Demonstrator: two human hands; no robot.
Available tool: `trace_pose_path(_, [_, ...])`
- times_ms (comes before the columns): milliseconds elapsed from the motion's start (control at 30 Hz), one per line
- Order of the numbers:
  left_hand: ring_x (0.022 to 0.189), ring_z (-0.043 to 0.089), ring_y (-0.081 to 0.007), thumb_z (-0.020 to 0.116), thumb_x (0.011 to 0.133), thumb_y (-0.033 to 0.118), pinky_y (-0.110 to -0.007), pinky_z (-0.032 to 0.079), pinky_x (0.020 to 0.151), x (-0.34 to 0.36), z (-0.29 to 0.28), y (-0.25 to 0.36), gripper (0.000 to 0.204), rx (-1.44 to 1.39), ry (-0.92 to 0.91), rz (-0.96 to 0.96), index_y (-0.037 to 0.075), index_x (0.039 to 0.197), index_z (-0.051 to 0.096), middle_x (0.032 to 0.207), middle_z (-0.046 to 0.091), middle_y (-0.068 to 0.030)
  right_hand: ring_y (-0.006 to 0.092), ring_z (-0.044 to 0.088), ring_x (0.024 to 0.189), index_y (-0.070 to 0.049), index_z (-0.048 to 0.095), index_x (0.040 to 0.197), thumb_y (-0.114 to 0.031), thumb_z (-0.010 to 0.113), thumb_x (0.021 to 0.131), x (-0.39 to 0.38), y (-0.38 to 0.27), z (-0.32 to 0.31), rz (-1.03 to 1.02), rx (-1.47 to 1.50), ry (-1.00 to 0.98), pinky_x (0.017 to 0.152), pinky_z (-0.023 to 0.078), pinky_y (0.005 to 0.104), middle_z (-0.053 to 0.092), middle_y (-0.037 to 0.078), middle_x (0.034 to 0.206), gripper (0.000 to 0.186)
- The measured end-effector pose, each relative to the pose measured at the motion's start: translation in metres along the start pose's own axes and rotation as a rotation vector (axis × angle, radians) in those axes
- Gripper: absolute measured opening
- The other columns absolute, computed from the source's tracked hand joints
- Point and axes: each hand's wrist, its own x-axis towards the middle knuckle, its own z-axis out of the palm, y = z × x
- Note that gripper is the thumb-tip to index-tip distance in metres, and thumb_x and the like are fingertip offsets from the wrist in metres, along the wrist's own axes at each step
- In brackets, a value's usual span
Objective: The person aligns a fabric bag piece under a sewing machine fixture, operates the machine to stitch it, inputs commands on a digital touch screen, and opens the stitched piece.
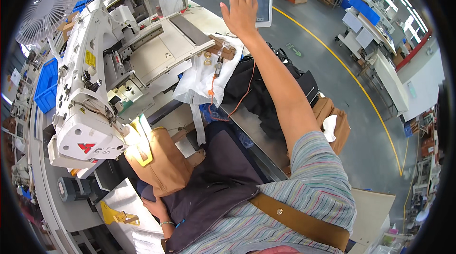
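My right hand (241, 13) reaches far forward to a white-framed tablet (263, 4), fingers spread over its screen; whether a fingertip touches the glass I cannot tell. A brown fabric bag (166, 166) sits at the head of a white sewing machine (88, 128), under a bright lamp. A yellow-edged template (144, 147) lies against the bag at the needle area. Low beside the bag's bottom edge is my left hand (156, 208), its fingers mostly hidden by the bag and my dark apron (209, 173).
White plastic sheeting (192, 80) with small metal parts and orange cord (211, 93) lies on the machine bed. Black fabric (251, 92) and another brown bag (335, 123) are to the right. A yellow clamp piece (118, 213) rests lower left. A fan (50, 4) stands far left.
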Motion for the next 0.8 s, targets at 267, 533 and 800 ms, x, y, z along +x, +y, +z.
trace_pose_path(267, [0.139,0.042,-0.0476,0.072,0.09,0.053,-0.048,0.036,0.117,-0.002,-0.005,0.005,0.095,-0.002,-0.001,-0.002,-0.008,0.152,0.035,0.149,0.044,-0.0334,0.0422,0.038,0.143,0.002,0.066,0.116,-0.036,0.064,0.096,-0.002,-0.008,-0.013,-0.022,0.077,0.048,0.11,0.031,0.0673,0.05,0.023,0.15,0.043])
trace_pose_path(533, [0.14,0.04,-0.0471,0.072,0.09,0.055,-0.048,0.034,0.118,-0.001,-0.003,0.008,0.096,0.002,-0.043,-0.039,-0.007,0.153,0.035,0.149,0.043,-0.0331,0.041,0.044,0.139,0.0,0.066,0.115,-0.032,0.066,0.096,-0.051,-0.018,-0.048,-0.058,0.187,-0.032,0.109,0.035,0.0581,0.052,0.022,0.148,0.037])
trace_pose_path(800, [0.138,0.041,-0.0466,0.076,0.087,0.055,-0.048,0.034,0.117,0.005,0.006,-0.009,0.098,-0.01,0.002,0.018,-0.007,0.152,0.036,0.148,0.044,-0.0324,0.0397,0.059,0.123,0.001,0.063,0.121,-0.031,0.066,0.097,-0.066,-0.004,-0.048,0.079,0.326,-0.208,0.094,0.053,0.0483,0.047,0.024,0.153,0.04])
